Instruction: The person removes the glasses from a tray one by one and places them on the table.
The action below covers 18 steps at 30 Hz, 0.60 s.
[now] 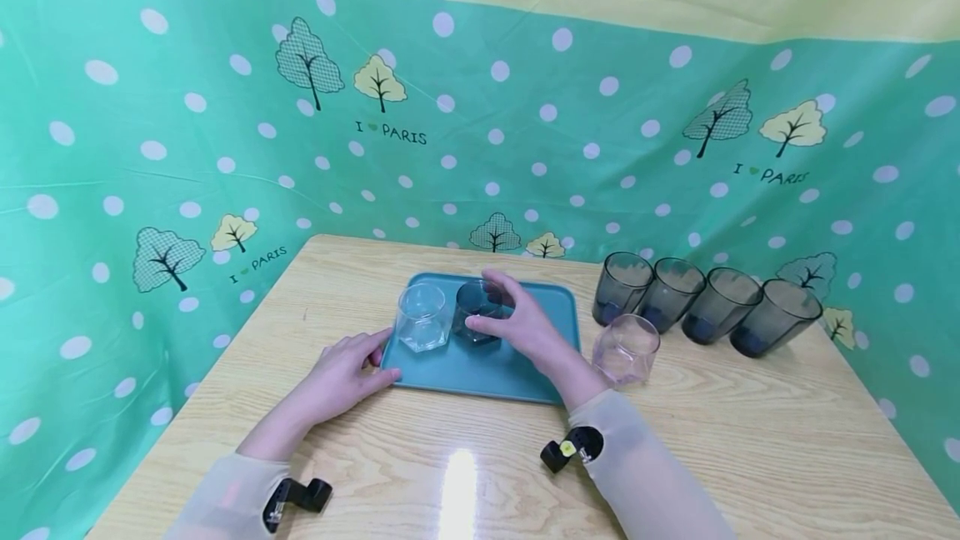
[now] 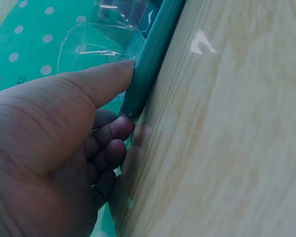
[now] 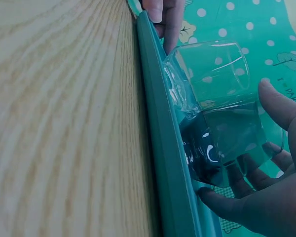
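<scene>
A blue-green tray (image 1: 480,378) lies on the table. My left hand (image 1: 341,377) holds its left end. In the left wrist view the thumb (image 2: 108,81) rests on the rim and the other fingers curl at the outer edge. On the tray stand a clear glass (image 1: 422,319) and, right beside it, a dark tinted glass (image 1: 471,307). My right hand (image 1: 521,323) grips the dark glass from the right, thumb in front and index finger behind. In the right wrist view the dark glass (image 3: 232,140) has its base down at the tray and fingers show through its wall.
Right of the tray stands a pale pinkish glass (image 1: 626,352), close to my right forearm. Behind it, a row of several tall smoky glasses (image 1: 718,307) runs toward the table's right edge. A green dotted cloth (image 1: 480,148) hangs behind the wooden table (image 1: 720,440).
</scene>
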Each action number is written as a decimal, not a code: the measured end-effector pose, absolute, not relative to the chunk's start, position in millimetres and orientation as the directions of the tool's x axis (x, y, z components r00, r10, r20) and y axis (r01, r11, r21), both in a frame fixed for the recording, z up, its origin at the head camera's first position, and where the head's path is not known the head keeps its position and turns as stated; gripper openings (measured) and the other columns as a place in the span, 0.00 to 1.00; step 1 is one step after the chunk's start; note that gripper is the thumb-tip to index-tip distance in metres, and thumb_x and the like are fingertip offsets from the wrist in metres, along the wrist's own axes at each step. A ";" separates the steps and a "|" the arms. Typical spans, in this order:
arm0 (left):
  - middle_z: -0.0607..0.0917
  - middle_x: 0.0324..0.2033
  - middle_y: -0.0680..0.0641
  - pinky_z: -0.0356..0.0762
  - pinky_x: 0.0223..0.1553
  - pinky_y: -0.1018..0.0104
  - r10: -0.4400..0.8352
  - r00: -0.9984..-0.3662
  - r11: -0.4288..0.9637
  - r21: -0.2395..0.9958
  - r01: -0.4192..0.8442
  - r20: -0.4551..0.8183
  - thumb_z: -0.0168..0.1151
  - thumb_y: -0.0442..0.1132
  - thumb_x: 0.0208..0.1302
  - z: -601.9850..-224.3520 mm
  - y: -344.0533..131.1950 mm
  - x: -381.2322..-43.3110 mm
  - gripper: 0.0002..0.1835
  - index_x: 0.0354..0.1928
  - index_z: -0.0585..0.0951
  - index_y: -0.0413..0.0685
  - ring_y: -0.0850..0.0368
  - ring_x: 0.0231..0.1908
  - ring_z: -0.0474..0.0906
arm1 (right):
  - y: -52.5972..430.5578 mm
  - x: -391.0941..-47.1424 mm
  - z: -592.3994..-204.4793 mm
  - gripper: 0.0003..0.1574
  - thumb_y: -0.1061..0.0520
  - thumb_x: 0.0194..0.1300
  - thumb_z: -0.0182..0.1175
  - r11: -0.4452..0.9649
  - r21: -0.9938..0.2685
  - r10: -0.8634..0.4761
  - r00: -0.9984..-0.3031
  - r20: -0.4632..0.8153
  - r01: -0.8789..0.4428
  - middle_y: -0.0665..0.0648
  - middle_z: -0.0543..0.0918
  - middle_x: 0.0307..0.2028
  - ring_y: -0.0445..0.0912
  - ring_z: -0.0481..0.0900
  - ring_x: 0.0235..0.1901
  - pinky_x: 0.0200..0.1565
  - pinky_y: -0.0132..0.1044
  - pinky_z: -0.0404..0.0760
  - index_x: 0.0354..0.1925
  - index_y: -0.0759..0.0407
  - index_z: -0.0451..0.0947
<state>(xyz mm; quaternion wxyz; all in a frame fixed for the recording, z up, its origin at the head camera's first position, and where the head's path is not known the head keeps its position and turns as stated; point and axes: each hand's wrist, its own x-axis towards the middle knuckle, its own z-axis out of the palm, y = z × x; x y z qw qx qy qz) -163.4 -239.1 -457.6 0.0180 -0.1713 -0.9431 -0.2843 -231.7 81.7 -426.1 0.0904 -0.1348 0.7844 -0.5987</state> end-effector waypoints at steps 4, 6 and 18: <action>0.77 0.38 0.57 0.62 0.48 0.51 0.311 -0.942 0.780 0.532 0.330 0.128 0.75 0.52 0.74 -456.7 -238.8 -163.0 0.40 0.77 0.75 0.33 0.58 0.39 0.68 | 81.5 -231.5 -426.4 0.54 0.51 0.67 0.82 0.249 -0.963 -0.319 -0.947 0.017 -0.101 0.54 0.73 0.77 0.58 0.67 0.78 0.75 0.64 0.64 0.84 0.42 0.67; 0.77 0.38 0.57 0.62 0.48 0.51 0.312 -0.941 0.779 0.533 0.331 0.128 0.75 0.52 0.74 -456.5 -238.6 -162.7 0.40 0.77 0.75 0.33 0.57 0.39 0.69 | 81.6 -231.2 -426.4 0.54 0.51 0.68 0.81 0.249 -0.963 -0.321 -0.947 0.017 -0.102 0.54 0.73 0.77 0.58 0.67 0.78 0.75 0.64 0.64 0.84 0.44 0.67; 0.76 0.38 0.58 0.61 0.45 0.53 0.313 -0.941 0.780 0.530 0.333 0.130 0.75 0.52 0.74 -457.9 -238.7 -163.3 0.40 0.77 0.75 0.33 0.57 0.39 0.69 | 82.9 -230.7 -427.7 0.54 0.50 0.69 0.81 0.259 -0.961 -0.322 -0.947 0.007 -0.095 0.55 0.73 0.78 0.58 0.66 0.79 0.75 0.66 0.63 0.85 0.47 0.66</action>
